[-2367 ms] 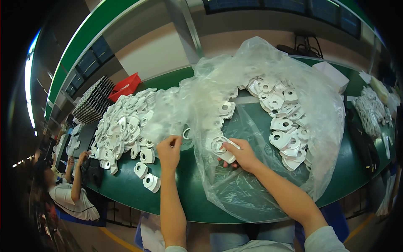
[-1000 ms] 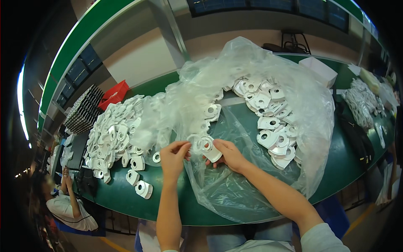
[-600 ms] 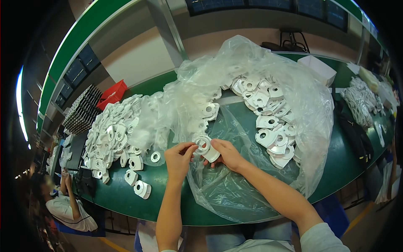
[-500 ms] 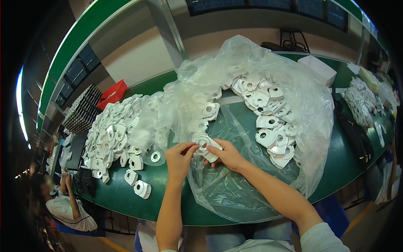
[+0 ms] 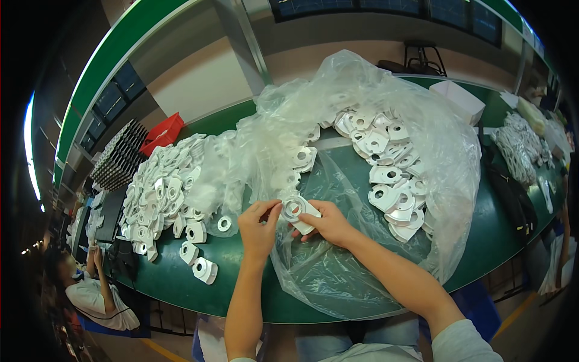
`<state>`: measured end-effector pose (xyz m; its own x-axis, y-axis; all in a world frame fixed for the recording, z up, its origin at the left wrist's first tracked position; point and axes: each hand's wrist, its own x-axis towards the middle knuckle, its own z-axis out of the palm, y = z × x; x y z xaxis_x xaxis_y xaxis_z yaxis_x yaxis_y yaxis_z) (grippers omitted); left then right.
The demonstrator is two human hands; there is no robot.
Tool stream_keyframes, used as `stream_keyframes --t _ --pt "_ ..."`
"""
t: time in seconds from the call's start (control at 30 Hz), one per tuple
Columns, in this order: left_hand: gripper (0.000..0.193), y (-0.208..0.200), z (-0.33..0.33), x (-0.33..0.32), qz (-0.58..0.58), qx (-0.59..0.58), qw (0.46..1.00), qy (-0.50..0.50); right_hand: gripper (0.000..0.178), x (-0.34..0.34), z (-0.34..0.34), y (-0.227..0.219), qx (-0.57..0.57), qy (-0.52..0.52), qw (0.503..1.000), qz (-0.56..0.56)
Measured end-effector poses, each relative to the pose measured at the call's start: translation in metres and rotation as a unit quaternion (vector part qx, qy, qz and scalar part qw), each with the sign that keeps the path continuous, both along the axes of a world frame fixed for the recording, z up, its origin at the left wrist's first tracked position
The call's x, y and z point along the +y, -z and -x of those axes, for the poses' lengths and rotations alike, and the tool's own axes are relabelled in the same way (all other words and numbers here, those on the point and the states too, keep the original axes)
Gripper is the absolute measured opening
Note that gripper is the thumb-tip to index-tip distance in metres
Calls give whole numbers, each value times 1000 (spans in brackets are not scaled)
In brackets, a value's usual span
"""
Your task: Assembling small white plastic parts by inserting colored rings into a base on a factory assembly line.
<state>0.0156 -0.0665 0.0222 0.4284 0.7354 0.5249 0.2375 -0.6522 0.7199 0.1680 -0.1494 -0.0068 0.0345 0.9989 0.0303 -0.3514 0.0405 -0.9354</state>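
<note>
A pale silvery-white metal part with a round hole (image 5: 294,209) is gripped by my right hand (image 5: 329,223), thumb on top and fingers underneath. Its ringed face is turned up. Close against the part's left edge, my left hand (image 5: 258,228) has thumb and forefinger pinched together; whatever lies between the tips is too small to make out. Similar parts lie in a big pile (image 5: 160,193) to the left. More of them (image 5: 392,175) spread to the right under a clear plastic bag (image 5: 449,163).
The green table (image 5: 241,295) curves around me. A few loose parts (image 5: 205,270) lie near its front left. Further off are a red bin (image 5: 163,134), stacked dark trays (image 5: 119,155), a white box (image 5: 458,99) and a black bag (image 5: 509,187). Another person (image 5: 99,295) sits at far left.
My left fingertips have shifted slightly up and left, off the hole. The part's ringed face now shows more fully in my right hand, which stays nearly still.
</note>
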Motion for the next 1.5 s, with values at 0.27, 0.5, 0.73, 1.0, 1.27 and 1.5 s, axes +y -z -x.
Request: stream_keyframes --t 0.27,0.5,0.73,1.0,1.27,1.5 --pt "11 2 -4 0 -27 0 1000 6 25 0 0 0 -28 16 999 3" --pt "13 1 -6 -2 -24 5 1000 19 27 0 -4 3 14 2 1000 8" --pt "11 10 -6 0 180 -70 981 8 30 3 -3 8 23 0 1000 -9" --pt "10 12 -9 0 149 -67 987 3 36 4 -6 10 68 -16 998 -6" --pt "10 13 -10 -2 96 -56 994 -13 21 4 -2 8 7 16 1000 -20" --pt "10 7 -10 -4 43 -43 998 -5 23 2 -3 7 -8 9 1000 -11"
